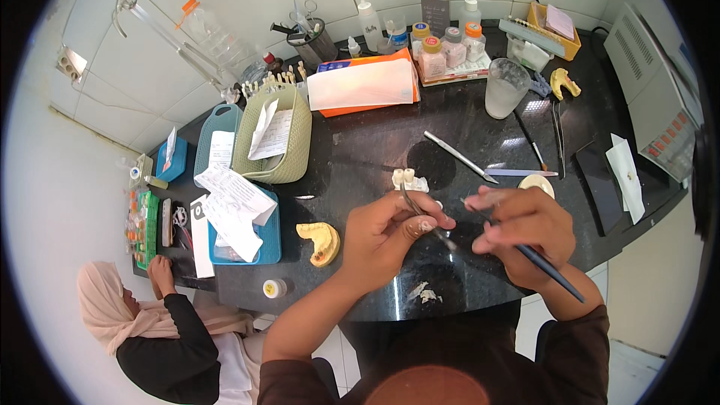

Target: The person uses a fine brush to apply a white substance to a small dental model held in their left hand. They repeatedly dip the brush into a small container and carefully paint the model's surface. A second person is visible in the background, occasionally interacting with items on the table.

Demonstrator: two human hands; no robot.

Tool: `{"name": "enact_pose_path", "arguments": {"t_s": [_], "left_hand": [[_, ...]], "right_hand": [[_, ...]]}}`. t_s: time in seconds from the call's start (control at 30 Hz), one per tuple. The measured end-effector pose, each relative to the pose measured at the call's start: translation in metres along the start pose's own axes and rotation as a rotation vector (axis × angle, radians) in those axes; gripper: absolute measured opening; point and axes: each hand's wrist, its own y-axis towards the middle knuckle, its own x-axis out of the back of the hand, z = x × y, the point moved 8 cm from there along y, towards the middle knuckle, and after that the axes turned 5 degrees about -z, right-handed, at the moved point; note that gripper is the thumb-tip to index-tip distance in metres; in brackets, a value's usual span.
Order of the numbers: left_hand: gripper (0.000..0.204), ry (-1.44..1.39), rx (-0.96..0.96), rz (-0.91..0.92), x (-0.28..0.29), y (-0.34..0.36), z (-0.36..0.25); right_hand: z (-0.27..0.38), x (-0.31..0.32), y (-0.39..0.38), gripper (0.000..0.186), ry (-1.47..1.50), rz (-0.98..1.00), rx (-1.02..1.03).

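My left hand [382,244] is closed around slim curved metal tweezers [409,201], whose far end points down toward my right hand. What their tips hold, if anything, is too small to tell. My right hand [532,232] pinches a slender dark-blue-handled brush [546,264], its handle slanting down to the right and its thin end near my left fingertips. Just beyond my left hand stand small cream tooth-shaped pieces [403,177] on a whitish base. A yellow dental cast [321,244] lies left of my left wrist. Behind my right fingers sits a round cream dish [537,184], partly hidden.
A knife [459,156], long tweezers [558,139] and a phone [598,187] lie on the dark counter [352,142]. A cloudy cup [507,88], powder jars [433,58] and baskets [271,135] stand farther back. Whitish scraps [426,294] lie near the front edge. Another person [161,315] sits at left.
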Motion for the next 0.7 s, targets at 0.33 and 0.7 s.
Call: {"name": "enact_pose_path", "arguments": {"t_s": [0.33, 0.7], "left_hand": [[0.029, -0.505, 0.374, 0.036, -0.012, -0.001, 0.020], [0.019, -0.638, 0.526, 0.216, -0.036, -0.016, 0.032]], "right_hand": [[-0.040, 0.004, 0.010, 0.022, -0.548, -0.026, -0.055], [-0.048, 0.002, 0.006, 0.033, -0.763, -0.019, 0.044]]}}
